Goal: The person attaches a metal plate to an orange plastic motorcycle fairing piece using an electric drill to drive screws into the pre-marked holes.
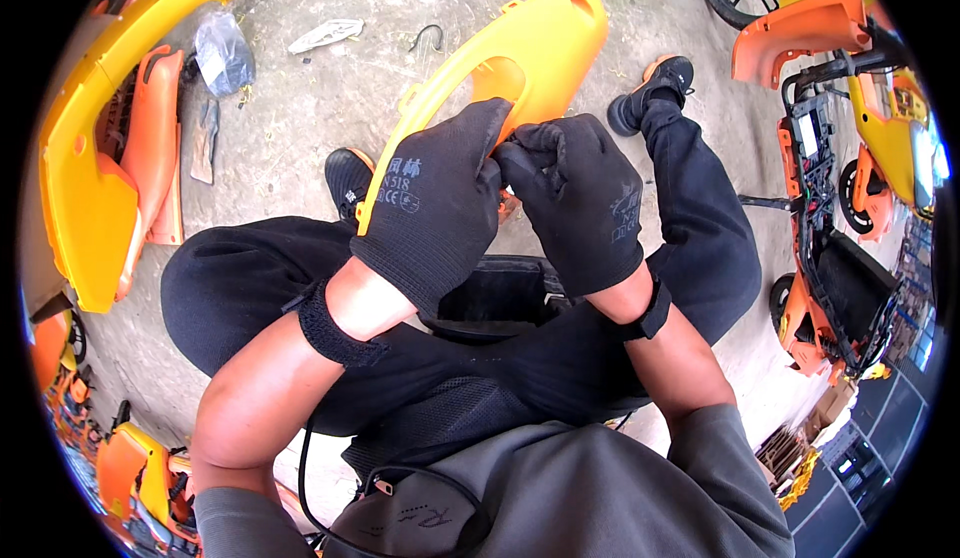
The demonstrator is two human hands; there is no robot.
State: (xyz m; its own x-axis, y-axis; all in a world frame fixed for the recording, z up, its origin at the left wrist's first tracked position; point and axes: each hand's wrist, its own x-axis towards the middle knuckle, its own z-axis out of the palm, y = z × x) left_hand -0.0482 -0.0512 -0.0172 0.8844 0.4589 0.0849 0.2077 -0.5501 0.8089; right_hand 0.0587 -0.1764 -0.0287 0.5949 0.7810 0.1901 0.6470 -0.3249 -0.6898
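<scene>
A curved yellow plastic panel with a large cut-out is held up in front of me, slanting from lower left to upper right. My left hand, in a black work glove, is closed on its near edge. Close beside it, my right hand, gloved the same way, has its fingers pinched together at the panel's near end. Whatever lies between those right fingertips is hidden. Below both hands, between my legs, is an open black container with a dark inside.
Large yellow and orange panels stand at the left. On the concrete floor lie a clear plastic bag with something dark, a tool-like piece and a black loop. Partly built vehicle frames with wheels line the right.
</scene>
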